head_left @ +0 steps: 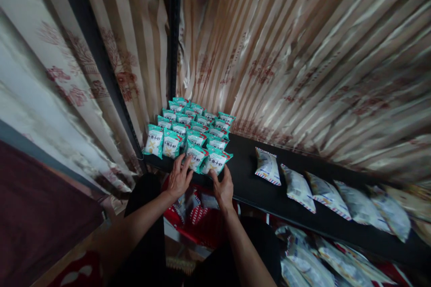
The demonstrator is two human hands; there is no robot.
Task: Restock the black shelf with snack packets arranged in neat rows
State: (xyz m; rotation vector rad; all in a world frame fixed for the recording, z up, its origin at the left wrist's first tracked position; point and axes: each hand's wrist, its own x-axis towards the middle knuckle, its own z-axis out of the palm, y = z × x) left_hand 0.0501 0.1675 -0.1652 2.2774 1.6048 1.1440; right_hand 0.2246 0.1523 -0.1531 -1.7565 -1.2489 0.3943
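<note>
Bare forearms [251, 251] reach to the left end of the black shelf [244, 157], where the left hand [179, 178], fingers parted, and the right hand [224, 189], whose grip I cannot tell, touch the nearest teal snack packets [214, 158], seemingly straightening rows, which calls for gentle nudging, with the curtain [215, 76] blocking the far side and striped-edged bags [267, 167] right.

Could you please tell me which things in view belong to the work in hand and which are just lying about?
Part of the work:
teal packets, left hand and right hand at the front ones
black shelf beneath them

Lying about:
striped-edge packets farther right
red container below
</note>
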